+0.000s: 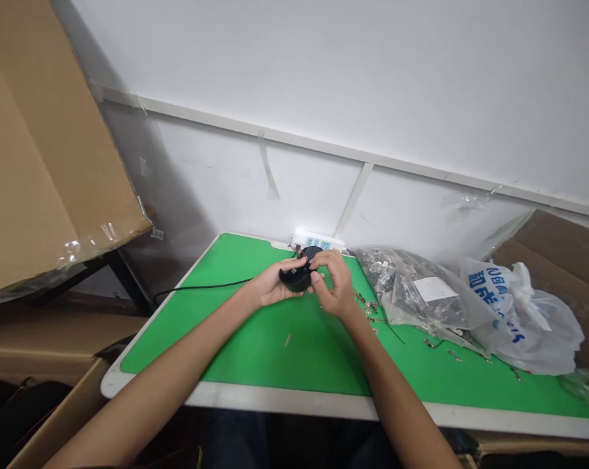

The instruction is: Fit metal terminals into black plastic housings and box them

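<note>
Above the middle of the green-topped table, my left hand (273,284) is wrapped round a black rounded plastic housing (294,280), open on its upper side. A few thin wires and small parts show inside it, too small to name. My right hand (334,281) is bent over the right side of the housing, thumb and fingertips pinched at its rim; what lies between them is hidden. A black cable (211,286) runs left from near my left hand and over the table's edge.
A white power strip (318,241) lies at the wall behind my hands. To the right are a clear bag of metal parts (402,280), a tied white plastic bag (533,326) and scattered small metal pieces (454,355). A large cardboard box (50,143) stands at left.
</note>
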Available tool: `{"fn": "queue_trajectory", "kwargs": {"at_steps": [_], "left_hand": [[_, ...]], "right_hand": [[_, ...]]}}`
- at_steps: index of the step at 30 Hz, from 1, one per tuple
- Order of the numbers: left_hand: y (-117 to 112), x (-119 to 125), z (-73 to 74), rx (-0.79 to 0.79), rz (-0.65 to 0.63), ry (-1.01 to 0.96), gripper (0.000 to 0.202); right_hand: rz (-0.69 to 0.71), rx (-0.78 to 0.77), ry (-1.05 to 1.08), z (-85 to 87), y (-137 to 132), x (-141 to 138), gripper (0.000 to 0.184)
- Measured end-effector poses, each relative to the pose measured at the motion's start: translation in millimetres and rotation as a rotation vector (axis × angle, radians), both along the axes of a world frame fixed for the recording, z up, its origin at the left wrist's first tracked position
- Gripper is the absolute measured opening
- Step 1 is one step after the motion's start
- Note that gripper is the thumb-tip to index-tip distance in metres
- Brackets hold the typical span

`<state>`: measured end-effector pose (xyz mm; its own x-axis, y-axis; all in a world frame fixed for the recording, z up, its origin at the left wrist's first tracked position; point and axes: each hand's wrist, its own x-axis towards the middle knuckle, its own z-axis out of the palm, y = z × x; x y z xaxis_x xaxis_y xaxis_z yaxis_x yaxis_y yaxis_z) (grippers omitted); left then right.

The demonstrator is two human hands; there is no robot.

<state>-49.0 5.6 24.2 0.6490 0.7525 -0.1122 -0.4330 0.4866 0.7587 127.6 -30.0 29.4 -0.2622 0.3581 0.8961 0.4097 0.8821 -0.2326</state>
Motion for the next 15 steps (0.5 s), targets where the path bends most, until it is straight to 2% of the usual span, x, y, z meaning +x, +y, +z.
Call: {"fn": "queue_trajectory", "kwargs": {"at_steps": [2, 6, 15], "left_hand": [[-2.7, 1.1, 1.5, -0.014, -0.044, -0.01, 0.016], [-5.9, 3.1, 3.9, -0.001, -0.13, -0.031, 0.025], [-2.0, 3.1, -4.6, -0.032, -0.186, -0.061, 0.026]], "right_hand": [[0.007, 0.084, -0.062, -2.6, 0.5, 0.7, 0.015], [-0.05, 0.203, -0.155, -8.0, 4.8, 4.2, 0.037], [-0.129, 0.335, -0.221, -3.9, 3.2, 2.4, 0.028]]}}
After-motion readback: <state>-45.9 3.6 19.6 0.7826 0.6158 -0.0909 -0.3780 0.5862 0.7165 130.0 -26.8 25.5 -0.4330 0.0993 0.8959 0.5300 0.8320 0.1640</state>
